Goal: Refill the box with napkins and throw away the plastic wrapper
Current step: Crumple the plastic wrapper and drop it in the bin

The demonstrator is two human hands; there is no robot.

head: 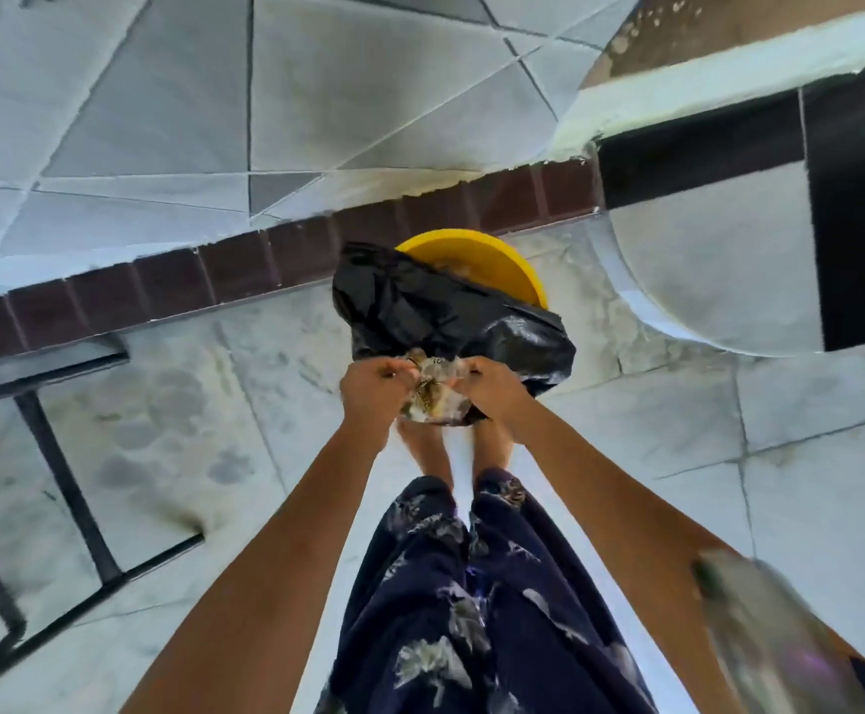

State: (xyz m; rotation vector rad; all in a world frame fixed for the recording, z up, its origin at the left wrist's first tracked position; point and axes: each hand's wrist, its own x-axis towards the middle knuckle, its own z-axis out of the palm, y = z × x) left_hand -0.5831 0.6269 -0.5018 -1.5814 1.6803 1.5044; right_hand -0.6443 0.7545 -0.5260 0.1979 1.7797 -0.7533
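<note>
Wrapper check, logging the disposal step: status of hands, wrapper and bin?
Left hand and right hand both gripping crumpled plastic wrapper. Wrapper held above black bin bag on yellow bin, not dropped. Nothing blocking.

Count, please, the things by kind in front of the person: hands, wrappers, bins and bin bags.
Hands: 2, the left hand and the right hand
Plastic wrapper: 1, held by both hands
Yellow bin: 1
Black bin bag: 1
Total: 5
</note>
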